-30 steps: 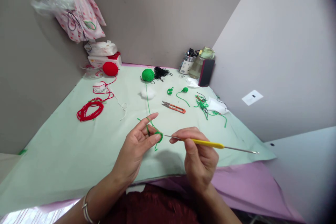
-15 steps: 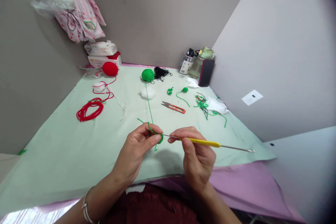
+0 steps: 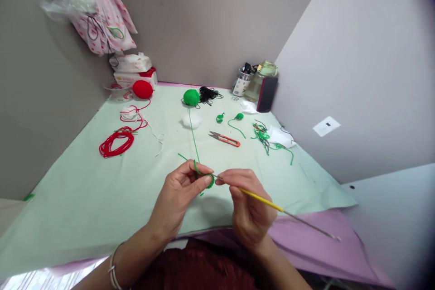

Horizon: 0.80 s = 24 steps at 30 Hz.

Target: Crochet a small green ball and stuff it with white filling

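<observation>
Between the thumb and fingers of my left hand is a small piece of green crochet work, its curved edge showing past the fingertips. My right hand is closed around the yellow handle of a crochet hook. One thin metal end meets the green piece at my left fingertips; the other points down to the right. Green yarn runs from a green yarn ball at the back of the table to my left hand. The hook's tip in the stitches is hidden.
Orange thread snips lie beyond my hands, near white stuffing and a small green crocheted piece. Coiled red yarn lies left; green yarn scraps lie right. A phone leans on a bottle at the back.
The hook has tilted, its free end swinging down and slightly right. My right hand has turned with it and shifted a little left. The green piece has moved slightly right.
</observation>
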Each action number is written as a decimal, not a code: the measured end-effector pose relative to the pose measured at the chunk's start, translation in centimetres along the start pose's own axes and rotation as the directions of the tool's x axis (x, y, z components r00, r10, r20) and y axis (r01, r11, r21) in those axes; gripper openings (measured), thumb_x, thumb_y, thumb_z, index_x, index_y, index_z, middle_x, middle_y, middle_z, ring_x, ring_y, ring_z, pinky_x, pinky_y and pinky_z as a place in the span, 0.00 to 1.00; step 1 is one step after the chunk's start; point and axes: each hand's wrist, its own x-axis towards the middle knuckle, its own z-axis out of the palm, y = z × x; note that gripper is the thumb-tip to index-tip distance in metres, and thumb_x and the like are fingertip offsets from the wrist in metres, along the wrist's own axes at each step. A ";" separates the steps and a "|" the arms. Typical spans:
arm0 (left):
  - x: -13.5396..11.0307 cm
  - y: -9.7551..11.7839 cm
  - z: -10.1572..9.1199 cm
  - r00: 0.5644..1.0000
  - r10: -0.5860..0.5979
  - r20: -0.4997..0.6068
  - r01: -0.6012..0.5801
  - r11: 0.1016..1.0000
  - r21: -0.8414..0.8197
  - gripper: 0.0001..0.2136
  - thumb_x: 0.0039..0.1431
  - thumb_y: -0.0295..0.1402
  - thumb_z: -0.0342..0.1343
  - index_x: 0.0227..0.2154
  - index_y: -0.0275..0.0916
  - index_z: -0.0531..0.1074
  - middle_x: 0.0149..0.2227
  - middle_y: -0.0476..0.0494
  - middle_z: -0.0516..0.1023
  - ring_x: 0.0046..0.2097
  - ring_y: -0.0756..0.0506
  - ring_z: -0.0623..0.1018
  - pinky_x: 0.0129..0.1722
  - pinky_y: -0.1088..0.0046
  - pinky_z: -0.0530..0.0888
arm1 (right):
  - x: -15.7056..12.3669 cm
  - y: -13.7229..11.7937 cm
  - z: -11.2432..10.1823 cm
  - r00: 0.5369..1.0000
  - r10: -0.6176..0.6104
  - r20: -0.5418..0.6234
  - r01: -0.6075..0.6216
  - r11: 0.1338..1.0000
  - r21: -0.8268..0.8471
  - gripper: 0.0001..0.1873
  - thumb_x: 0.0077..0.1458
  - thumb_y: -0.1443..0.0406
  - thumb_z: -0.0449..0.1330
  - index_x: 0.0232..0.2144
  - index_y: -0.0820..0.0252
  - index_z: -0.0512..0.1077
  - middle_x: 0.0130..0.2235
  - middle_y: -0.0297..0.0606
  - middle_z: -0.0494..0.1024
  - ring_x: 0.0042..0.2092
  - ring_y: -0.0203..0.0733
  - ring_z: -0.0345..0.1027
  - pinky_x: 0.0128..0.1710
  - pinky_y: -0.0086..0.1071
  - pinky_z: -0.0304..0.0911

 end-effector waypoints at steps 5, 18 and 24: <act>-0.2 0.2 0.5 0.998 -0.056 0.024 0.059 0.991 -0.118 0.09 0.54 0.33 0.72 0.38 0.41 0.82 0.33 0.51 0.78 0.37 0.51 0.74 0.41 0.76 0.70 | -0.2 0.2 0.4 0.999 -0.005 -0.034 0.004 0.999 -0.036 0.19 0.65 0.78 0.56 0.49 0.54 0.78 0.42 0.39 0.83 0.43 0.41 0.77 0.41 0.35 0.73; -0.1 0.5 0.3 0.981 -0.179 0.072 0.189 0.967 -0.172 0.18 0.53 0.34 0.73 0.47 0.41 0.81 0.31 0.52 0.75 0.35 0.51 0.73 0.42 0.73 0.69 | 1.1 0.0 0.5 0.989 0.105 -0.101 -0.098 0.992 0.075 0.16 0.67 0.75 0.57 0.45 0.52 0.80 0.38 0.36 0.83 0.40 0.40 0.76 0.40 0.35 0.72; -0.2 0.9 0.5 0.984 -0.169 0.051 0.174 0.976 -0.133 0.32 0.54 0.32 0.72 0.62 0.43 0.72 0.32 0.53 0.75 0.35 0.51 0.72 0.43 0.73 0.69 | 1.0 0.1 0.2 0.979 0.205 -0.001 -0.201 0.957 0.211 0.12 0.68 0.71 0.58 0.42 0.52 0.81 0.38 0.36 0.82 0.41 0.40 0.76 0.40 0.34 0.72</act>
